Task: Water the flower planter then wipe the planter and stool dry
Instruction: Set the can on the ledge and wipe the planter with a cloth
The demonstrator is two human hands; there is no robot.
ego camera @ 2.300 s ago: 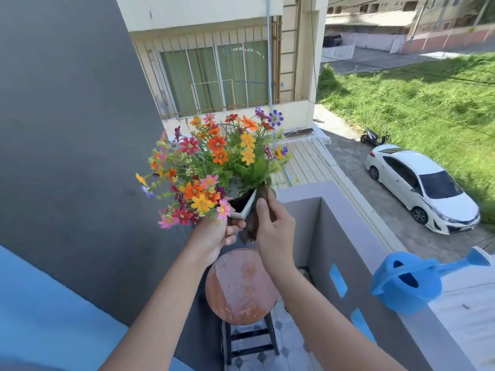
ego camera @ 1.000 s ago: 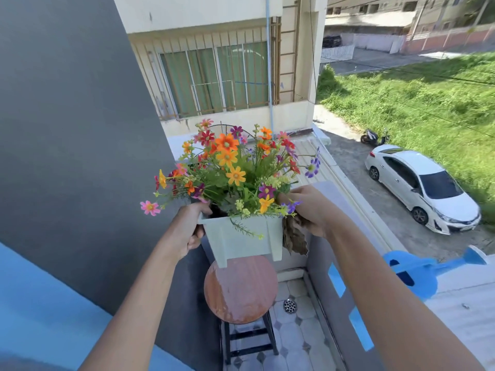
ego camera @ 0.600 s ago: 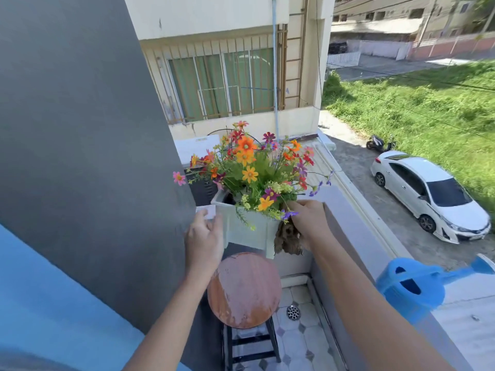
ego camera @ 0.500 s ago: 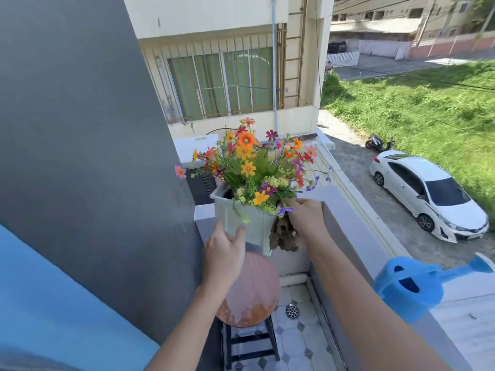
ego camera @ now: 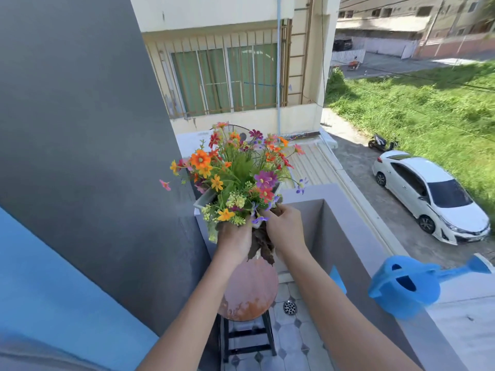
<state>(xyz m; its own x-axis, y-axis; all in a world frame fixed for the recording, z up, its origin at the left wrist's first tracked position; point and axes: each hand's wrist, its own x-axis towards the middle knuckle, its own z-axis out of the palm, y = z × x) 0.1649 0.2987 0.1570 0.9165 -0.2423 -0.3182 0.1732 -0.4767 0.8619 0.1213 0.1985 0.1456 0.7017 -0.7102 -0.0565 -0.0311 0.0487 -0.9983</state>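
Both hands lift the flower planter clear above the round stool; the left hand cups its near underside, fingers curled out of sight under the blooms; the right hand closes its fingers on the near rim, pinching a dark brown cloth that hangs over the seat; no writing is legible; the grey wall crowds nine o'clock; a blue watering can sits on the parapet at four o'clock.
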